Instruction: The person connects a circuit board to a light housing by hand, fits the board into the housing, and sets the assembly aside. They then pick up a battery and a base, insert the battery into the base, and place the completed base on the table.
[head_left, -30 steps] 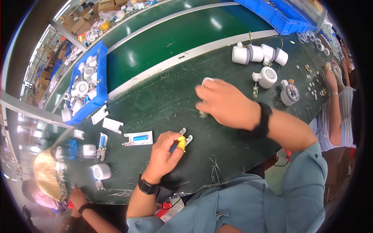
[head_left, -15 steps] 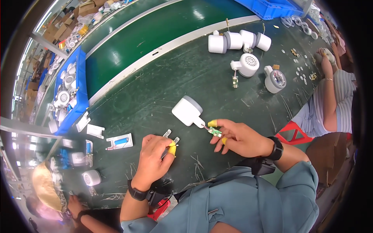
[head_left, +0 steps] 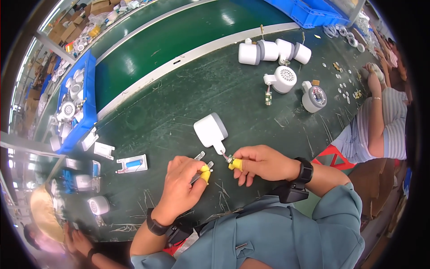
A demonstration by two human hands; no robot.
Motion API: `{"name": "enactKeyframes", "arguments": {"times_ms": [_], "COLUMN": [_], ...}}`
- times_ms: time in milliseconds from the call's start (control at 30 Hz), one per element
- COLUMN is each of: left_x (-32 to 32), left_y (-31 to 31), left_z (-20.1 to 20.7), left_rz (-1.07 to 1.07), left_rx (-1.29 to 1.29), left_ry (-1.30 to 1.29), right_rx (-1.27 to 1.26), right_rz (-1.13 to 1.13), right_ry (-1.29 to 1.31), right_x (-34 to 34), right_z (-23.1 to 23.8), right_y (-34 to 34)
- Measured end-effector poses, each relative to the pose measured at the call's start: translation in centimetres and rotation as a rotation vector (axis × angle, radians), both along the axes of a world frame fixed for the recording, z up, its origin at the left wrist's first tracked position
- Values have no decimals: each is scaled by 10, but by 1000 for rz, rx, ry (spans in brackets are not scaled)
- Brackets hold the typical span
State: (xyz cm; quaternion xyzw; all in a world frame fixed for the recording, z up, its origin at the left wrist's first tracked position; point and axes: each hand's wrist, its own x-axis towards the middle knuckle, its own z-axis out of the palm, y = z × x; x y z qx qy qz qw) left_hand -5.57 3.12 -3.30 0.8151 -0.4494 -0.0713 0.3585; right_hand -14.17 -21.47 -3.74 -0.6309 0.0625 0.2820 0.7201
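Observation:
In front of me on the green table lies a white and grey cylindrical device head (head_left: 208, 130) with a short neck, perhaps a small fan. Wires run from its neck to a small circuit board (head_left: 230, 158), pinched in my right hand (head_left: 264, 165), whose fingertips wear yellow covers. My left hand (head_left: 183, 184), also with yellow covers, is closed on a clear plastic part (head_left: 200, 155) with two prongs; the rest of that part is hidden in the hand. Left of it rests a white tray-like housing (head_left: 139, 169) with a blue battery cell (head_left: 133, 164) inside.
More white heads (head_left: 248, 54) stand at the back right, one with a dangling circuit board (head_left: 268, 98). Blue bins (head_left: 92, 98) full of parts edge the table. A belt (head_left: 148, 54) runs along the far side. Other people sit right, near a red stool (head_left: 332, 157), and lower left.
My right hand has shifted left and lower with the circuit board, which is now turned and more hidden by the fingers. The white head's neck points more toward me. My left hand keeps its hold.

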Motion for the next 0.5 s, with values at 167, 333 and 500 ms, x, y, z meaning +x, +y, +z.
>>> {"name": "enactKeyframes", "arguments": {"times_ms": [167,333,500], "left_x": [-3,0,1], "left_y": [2,6,7], "left_z": [-10,-11,-13], "left_rz": [55,55,37], "left_rx": [-179,-199,-211], "left_ry": [87,99,98], "right_rx": [253,225,301], "right_rz": [-1,113,136], "right_ry": [90,16,-59], "right_x": [15,19,18], "right_z": [-4,-14,-16], "right_y": [23,32,29]}}
